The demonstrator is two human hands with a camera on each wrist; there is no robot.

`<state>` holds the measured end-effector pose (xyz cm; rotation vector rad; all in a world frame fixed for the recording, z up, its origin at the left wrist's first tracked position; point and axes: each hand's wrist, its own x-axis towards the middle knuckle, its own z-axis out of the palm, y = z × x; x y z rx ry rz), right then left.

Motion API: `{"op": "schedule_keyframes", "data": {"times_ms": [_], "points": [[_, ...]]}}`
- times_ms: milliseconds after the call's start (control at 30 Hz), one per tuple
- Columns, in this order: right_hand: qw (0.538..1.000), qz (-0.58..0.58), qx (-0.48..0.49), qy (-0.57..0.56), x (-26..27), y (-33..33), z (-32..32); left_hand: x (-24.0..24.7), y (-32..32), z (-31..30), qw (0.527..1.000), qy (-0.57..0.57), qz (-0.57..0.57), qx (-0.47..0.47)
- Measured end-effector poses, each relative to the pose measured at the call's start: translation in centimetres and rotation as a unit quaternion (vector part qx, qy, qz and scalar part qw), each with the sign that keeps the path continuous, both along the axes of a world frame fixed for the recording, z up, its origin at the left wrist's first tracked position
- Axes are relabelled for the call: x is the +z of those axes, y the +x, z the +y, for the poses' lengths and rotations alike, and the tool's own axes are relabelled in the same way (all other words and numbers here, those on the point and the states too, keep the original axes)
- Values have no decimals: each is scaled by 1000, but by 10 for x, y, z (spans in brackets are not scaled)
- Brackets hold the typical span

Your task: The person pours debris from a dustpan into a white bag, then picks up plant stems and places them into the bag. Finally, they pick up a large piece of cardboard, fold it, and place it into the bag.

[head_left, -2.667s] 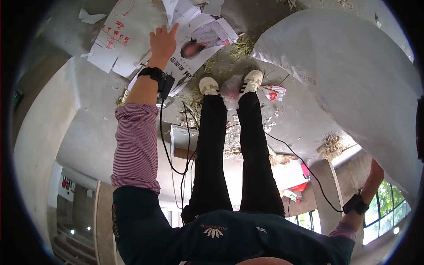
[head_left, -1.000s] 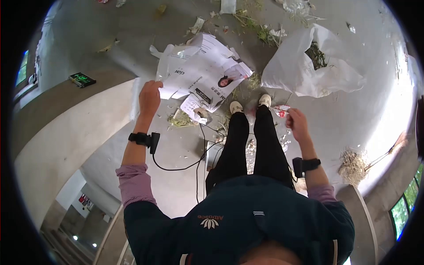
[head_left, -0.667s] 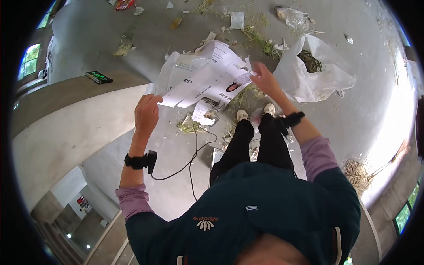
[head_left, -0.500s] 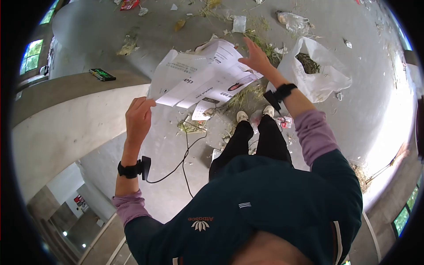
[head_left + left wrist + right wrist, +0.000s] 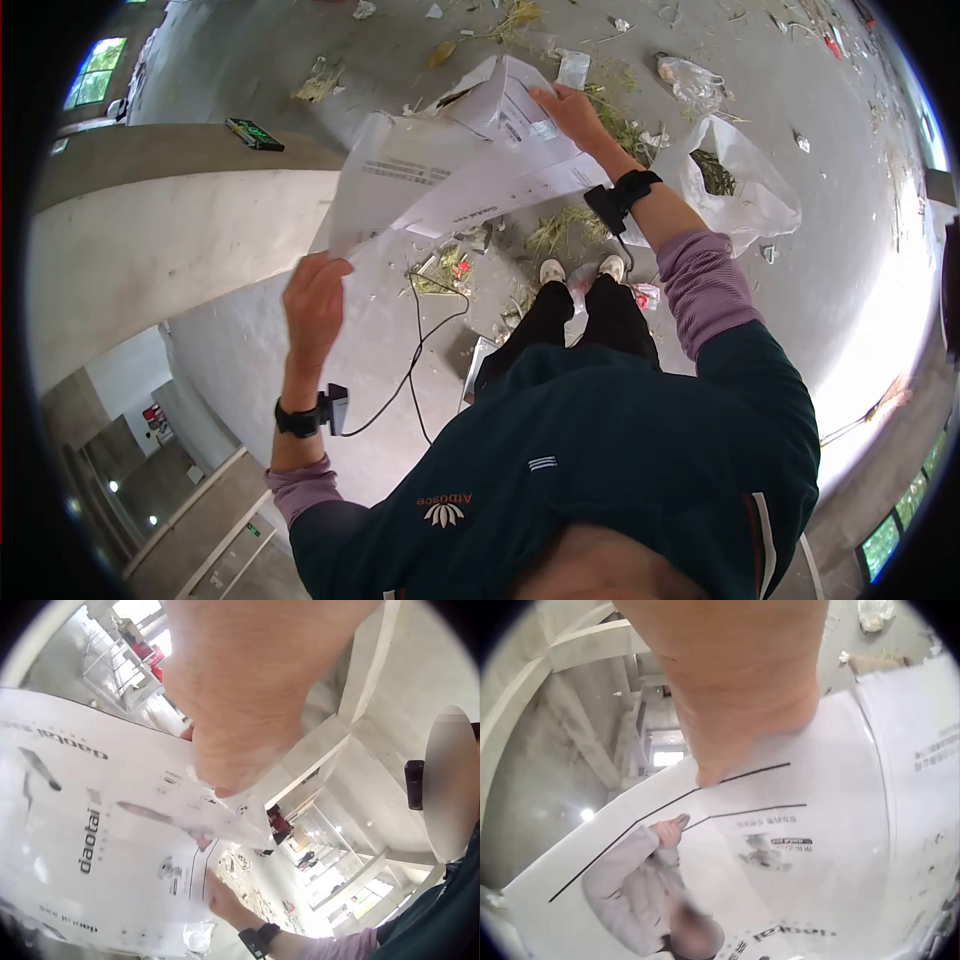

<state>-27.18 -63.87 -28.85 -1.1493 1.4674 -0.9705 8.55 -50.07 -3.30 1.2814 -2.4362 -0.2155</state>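
A large flattened white carton [image 5: 500, 170], printed with "daotai" lettering and pictures, is lifted in front of me and slants across the head view. My left hand [image 5: 315, 305] pinches its near left corner between thumb and fingers. At the carton's far right edge, my right hand [image 5: 578, 118] grips beside a folded corner. In the right wrist view, the thumb [image 5: 714, 769] lies against the printed face near a black line; the other fingers are hidden behind. The left wrist view shows the carton [image 5: 97, 832] spread out below the hand, its face creased and shiny.
A white sack [image 5: 765, 195] with dry grass inside stands at the right. Straw [image 5: 560, 230], plastic bags [image 5: 690, 80] and scraps litter the floor. A low curved wall [image 5: 180, 220] runs along the left. Black cables [image 5: 418, 340] hang by my legs.
My right hand came from the sack to the carton's right edge, let go, then took hold farther up. The left hand moved to the carton's near left corner, and the carton has been raised and tilted.
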Motion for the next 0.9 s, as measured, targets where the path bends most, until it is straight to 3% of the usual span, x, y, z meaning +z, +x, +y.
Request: {"op": "schedule_keyframes", "data": {"times_ms": [100, 267, 333, 367, 433, 533, 633, 700, 733, 767, 900], "points": [[995, -60, -76, -1, 27, 15, 6, -51, -13, 25, 996, 43, 74, -14], [980, -116, -163, -13, 52, 22, 13, -113, -55, 45, 984, 158, 72, -44], [967, -146, -123, -171, 45, 21, 14, -116, -64, 41, 967, 218, 102, -82], [967, -144, -121, -171, 54, 18, 16, -113, -62, 33, 963, 230, 121, -70], [976, -156, -146, -40, 72, 11, 22, -101, -51, 8, 992, 75, 100, 6], [975, -137, -114, -135, 80, 13, 30, -69, -28, -51, 996, -52, 28, 66], [966, -233, -103, -34, 102, 20, 38, -51, -15, -99, 996, -49, -52, 59], [971, -215, -91, -43, 117, 21, 47, -55, 0, -119, 993, -39, -101, 40], [976, -199, -75, -53, 125, 20, 51, -61, 12, -129, 987, 135, -72, 37], [977, -189, -75, -58, 132, 20, 54, -62, 13, -133, 950, 308, -42, 33], [987, -138, -58, -50, 144, 16, 60, -59, 2, -126, 934, 345, -87, -38]]}}
